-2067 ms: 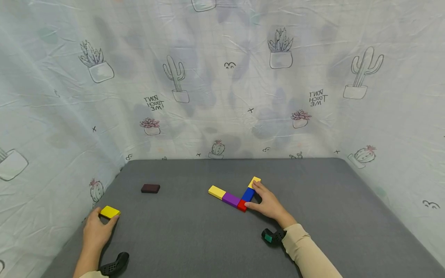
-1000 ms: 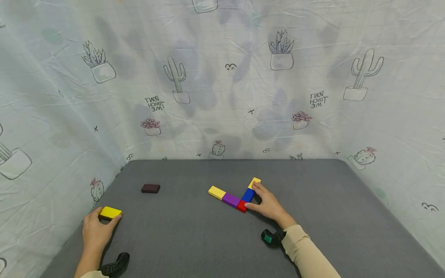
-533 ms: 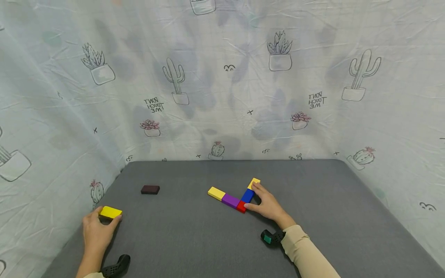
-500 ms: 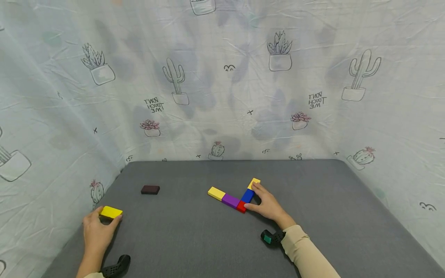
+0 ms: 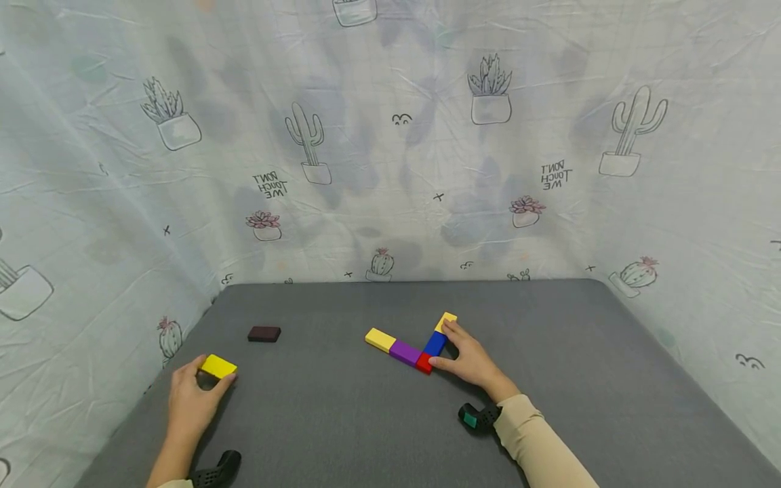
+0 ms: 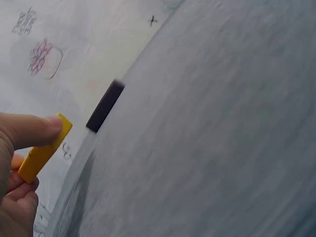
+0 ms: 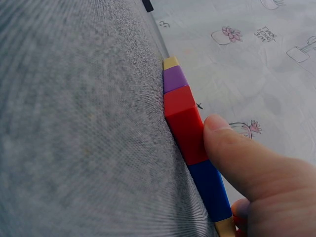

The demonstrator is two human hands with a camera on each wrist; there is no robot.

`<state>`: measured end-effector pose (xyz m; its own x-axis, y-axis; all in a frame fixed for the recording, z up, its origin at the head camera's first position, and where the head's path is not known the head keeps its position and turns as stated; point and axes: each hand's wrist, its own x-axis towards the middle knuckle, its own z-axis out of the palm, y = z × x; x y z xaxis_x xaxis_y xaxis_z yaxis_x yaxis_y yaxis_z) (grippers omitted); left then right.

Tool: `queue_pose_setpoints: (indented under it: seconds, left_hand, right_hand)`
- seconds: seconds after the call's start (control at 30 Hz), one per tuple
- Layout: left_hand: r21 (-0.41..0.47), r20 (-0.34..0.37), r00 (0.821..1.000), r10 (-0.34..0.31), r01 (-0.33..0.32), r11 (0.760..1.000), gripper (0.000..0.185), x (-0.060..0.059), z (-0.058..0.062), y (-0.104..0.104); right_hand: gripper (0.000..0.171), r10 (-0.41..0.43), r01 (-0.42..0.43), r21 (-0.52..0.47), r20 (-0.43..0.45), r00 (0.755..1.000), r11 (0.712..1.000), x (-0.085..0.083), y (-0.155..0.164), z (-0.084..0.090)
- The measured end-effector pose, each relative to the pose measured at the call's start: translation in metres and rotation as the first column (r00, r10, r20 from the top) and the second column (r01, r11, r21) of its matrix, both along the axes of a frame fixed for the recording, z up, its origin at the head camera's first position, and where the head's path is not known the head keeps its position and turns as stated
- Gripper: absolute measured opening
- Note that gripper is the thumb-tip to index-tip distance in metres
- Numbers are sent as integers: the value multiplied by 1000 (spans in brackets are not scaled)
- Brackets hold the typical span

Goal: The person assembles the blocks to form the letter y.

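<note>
Pinching the bright yellow block (image 5: 217, 367) well left of the bent row (image 5: 405, 352), the left hand (image 5: 192, 407) seems to be fetching, the right hand (image 5: 474, 361) touches the row, fingers spread, and next calls for carrying across!

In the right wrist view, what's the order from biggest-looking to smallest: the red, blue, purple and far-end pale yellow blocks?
1. Red block
2. Blue block
3. Purple block
4. Pale yellow block at the far end

Nearer blocks look bigger here, so their true size order is unsure.
</note>
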<state>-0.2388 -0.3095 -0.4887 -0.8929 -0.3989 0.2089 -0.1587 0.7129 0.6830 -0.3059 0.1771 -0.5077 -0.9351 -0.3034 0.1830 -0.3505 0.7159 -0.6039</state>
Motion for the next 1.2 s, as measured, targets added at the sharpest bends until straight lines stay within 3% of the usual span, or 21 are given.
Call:
queue_pose_setpoints:
  seconds: [0.27,0.53,0.8,1.07,1.2]
  left_hand:
    - [-1,-22,988,-151,151,989,75,1,6,23]
    - [-59,-42,949,-313,310,949,72,3,12,50]
    - [-96,-45,917,-397,392,915,70,3,19,74]
    - [-96,-30,864,-503,498,862,70,2,23,102]
    - [-85,-25,825,-564,560,824,68,2,22,121]
  right_hand:
    - [86,5,-5,1,-1,1000,1000,1,-1,4]
    - [86,6,-6,-1,15,1000,1000,2,-1,3]
    - [86,-5,5,0,21,1000,1000,2,-2,3]
    - [86,-13,13,-3,23,1000,1000,2,-3,5]
    - [86,-15,16,-8,31,999,1000,1,-3,6]
